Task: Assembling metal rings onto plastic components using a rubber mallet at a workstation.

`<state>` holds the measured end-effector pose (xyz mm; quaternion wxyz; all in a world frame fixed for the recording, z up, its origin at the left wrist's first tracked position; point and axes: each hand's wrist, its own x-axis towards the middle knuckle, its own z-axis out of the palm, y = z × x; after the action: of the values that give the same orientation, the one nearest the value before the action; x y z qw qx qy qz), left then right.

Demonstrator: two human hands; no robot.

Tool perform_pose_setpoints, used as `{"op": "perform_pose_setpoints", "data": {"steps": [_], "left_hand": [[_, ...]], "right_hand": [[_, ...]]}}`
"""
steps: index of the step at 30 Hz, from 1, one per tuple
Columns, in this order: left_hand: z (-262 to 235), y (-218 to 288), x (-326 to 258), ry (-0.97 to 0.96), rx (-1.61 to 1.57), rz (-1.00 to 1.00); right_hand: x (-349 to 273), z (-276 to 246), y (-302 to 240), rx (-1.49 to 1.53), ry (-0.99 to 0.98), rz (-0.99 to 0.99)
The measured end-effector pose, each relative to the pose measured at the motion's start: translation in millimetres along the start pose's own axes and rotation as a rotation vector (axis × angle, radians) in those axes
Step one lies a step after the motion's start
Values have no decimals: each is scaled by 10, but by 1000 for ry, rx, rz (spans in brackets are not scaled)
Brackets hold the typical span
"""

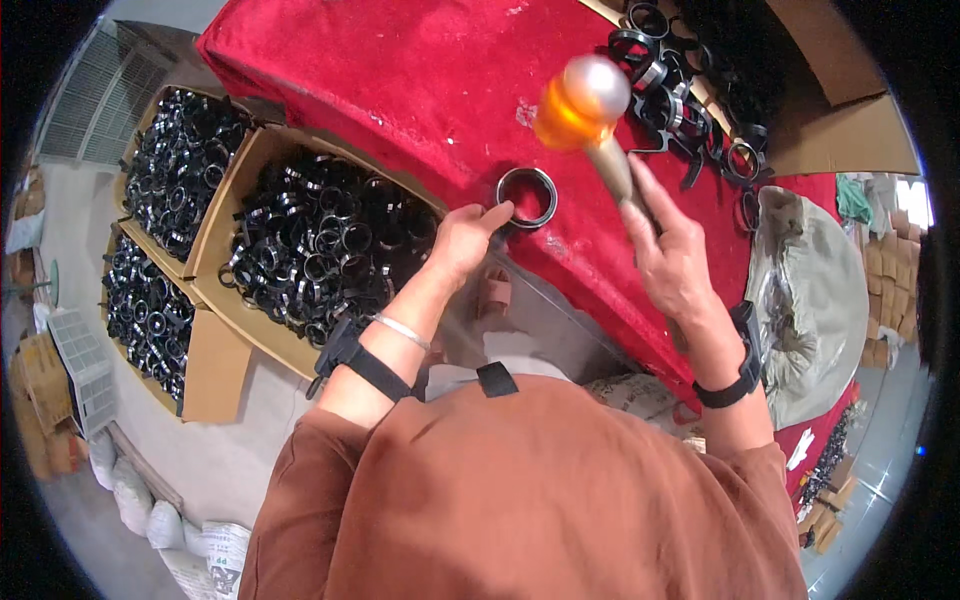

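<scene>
A pale floor (190,455) spreads on the left of the room, and a long table under a red cloth (400,70) slants across the upper middle, flecked with pale specks. The fisheye's dark rim cuts off the room's edges. The person's brown shirt (560,490) fills the lower centre and hides whatever lies beneath it.

A large open carton (217,225) stands close against the table's near side, heaped with black and silvery rings; they overlap so thickly that single pieces are hard to make out. Two smaller cartons, also full, adjoin it on the left. A grey-green sack (815,290) lies over the table's right end, its folds concealing the cloth below. At upper right, a brown box (840,140) runs out of view, its interior dark, with a loose pile of ring parts (670,95) beside it. White sacks (130,495) line the floor at lower left. A sandalled foot (495,290) shows only in part below the table's edge.

The right hand (675,255) is wrapped around the handle of a mallet (585,100), its orange-and-silver head raised and blurred, between the pile and the ring. The left hand (465,235) touches the rim of one black-and-silver ring (552,200) lying on the cloth near the edge; whether thumb and finger pinch it cannot be told.
</scene>
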<state>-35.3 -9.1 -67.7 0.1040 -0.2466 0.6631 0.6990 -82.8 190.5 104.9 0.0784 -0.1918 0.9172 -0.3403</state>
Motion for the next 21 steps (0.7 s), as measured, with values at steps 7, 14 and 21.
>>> {"op": "perform_pose_setpoints", "data": {"steps": [7, 14, 21], "left_hand": [[85, 66, -79, 25, -44, -73], [42, 117, -139, -73, -149, -40], [56, 51, -89, -43, -64, -60]], "right_hand": [[-2, 364, 186, 5, -128, -19], [-19, 323, 91, 13, -149, 42], [-50, 403, -58, 57, 15, -160]]}}
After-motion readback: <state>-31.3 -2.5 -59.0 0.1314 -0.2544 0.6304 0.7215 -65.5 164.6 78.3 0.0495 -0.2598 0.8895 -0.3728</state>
